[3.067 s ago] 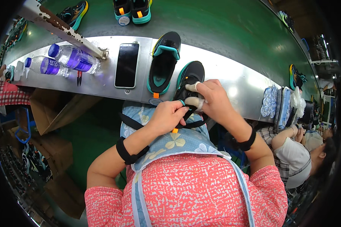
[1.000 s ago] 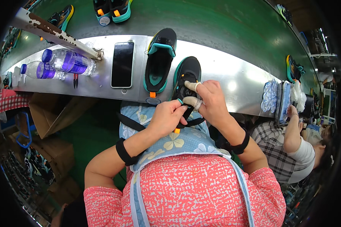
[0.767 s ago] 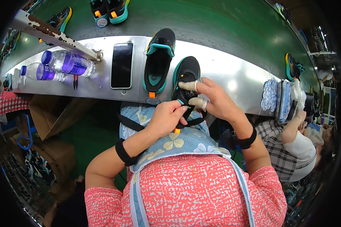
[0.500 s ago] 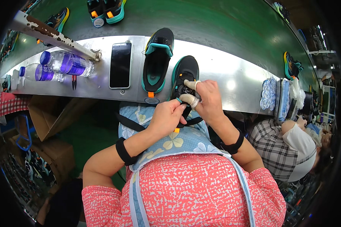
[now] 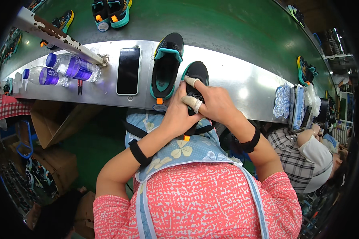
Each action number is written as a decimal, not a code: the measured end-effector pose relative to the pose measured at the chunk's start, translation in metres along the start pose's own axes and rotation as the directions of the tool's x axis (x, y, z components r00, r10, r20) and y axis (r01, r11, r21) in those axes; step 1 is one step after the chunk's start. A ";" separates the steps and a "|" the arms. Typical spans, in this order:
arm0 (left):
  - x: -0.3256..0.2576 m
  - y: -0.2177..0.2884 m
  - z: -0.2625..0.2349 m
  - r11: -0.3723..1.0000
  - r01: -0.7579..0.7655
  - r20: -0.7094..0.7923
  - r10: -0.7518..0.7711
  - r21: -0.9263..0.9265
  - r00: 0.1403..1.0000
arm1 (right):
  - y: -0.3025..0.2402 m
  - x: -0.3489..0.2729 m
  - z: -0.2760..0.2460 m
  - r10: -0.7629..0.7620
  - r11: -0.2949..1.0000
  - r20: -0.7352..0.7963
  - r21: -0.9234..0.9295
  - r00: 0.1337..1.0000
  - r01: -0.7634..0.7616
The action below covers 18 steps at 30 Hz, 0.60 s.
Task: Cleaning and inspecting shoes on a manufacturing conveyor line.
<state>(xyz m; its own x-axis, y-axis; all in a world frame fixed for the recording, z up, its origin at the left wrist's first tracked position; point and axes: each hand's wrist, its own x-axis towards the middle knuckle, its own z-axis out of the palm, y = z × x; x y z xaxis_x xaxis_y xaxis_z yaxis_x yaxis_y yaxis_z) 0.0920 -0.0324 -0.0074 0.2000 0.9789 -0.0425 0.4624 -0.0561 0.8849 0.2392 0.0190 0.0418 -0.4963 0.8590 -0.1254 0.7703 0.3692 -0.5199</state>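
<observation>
A black shoe with a teal sole lies under both hands, its toe pointing away beyond the fingers and its orange heel tab nearer the body than either hand, over the blue flowered apron. The left hand is curled round the shoe's left side, gripping it. The right hand lies across the upper from the other side, thumb and forefinger parted, each tip in a pale cover (whether they pinch anything between them, I cannot tell).

Just left of the hands and a little beyond them, a second shoe stands upright on the metal ledge, toe also pointing away. Further left of the left hand lie a dark-screened phone and, past it, two purple-labelled bottles, tilted over. Well to the right of the right hand are blue-and-white bundles, and a co-worker in a white top. Far beyond both hands, a pair of shoes sits on the green surface.
</observation>
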 end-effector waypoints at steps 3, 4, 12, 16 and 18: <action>0.007 -0.010 0.001 0.999 -0.011 0.040 0.013 -0.043 0.999 | 0.009 0.003 0.008 -0.076 0.993 -0.050 0.090 0.996 0.080; 0.009 -0.012 0.000 0.999 -0.025 0.070 0.027 -0.035 0.997 | 0.012 0.005 0.008 -0.119 0.980 -0.067 0.155 0.991 0.128; 0.009 -0.010 -0.009 1.000 -0.007 0.159 0.005 0.014 0.987 | 0.011 0.007 -0.029 -0.264 0.941 0.123 0.252 0.957 0.227; 0.007 -0.013 -0.006 0.999 -0.006 0.099 0.002 0.040 0.995 | 0.020 -0.009 -0.030 -0.188 0.898 0.094 0.419 0.978 0.133; 0.007 -0.014 -0.007 0.999 0.016 0.103 -0.019 0.031 0.995 | 0.015 -0.018 -0.032 -0.172 0.903 0.055 0.408 0.984 0.135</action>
<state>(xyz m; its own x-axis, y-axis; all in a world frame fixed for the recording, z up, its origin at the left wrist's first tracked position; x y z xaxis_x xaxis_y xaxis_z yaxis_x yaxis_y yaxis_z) 0.0812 -0.0236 -0.0171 0.2790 0.9543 -0.1069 0.4923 -0.0466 0.8692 0.2718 0.0204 0.0632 -0.6424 0.7622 -0.0802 0.4649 0.3043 -0.8314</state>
